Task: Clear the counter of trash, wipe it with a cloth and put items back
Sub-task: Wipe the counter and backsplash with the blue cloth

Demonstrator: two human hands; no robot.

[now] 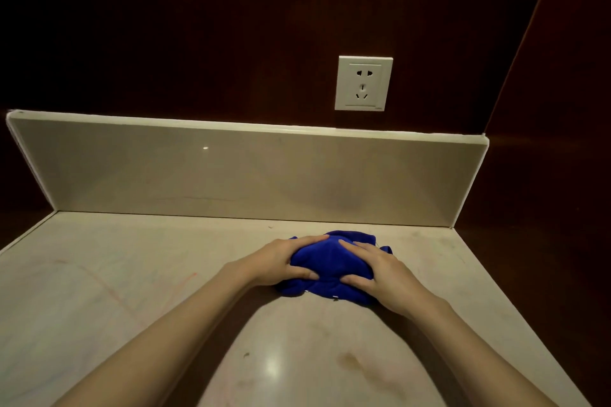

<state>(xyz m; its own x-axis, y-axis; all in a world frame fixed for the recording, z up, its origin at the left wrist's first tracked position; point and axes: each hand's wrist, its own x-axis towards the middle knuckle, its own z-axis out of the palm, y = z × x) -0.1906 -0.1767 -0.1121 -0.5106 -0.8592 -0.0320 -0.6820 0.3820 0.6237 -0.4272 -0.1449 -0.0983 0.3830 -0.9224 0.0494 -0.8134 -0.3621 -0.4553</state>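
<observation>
A bunched-up blue cloth (330, 266) lies on the pale stone counter (132, 291), toward its back right. My left hand (281, 261) grips the cloth's left side, fingers over the top and thumb tucked against its front. My right hand (373, 271) grips the right side the same way. Both forearms reach in from the bottom of the view. The counter shows faint reddish streaks (109, 287) at the left and a brownish stain (355, 362) near the front.
A low beige backsplash (231, 172) runs along the back of the counter. Above it a white wall socket (363, 83) sits in the dark wood wall. A dark wood side panel (545, 175) closes off the right.
</observation>
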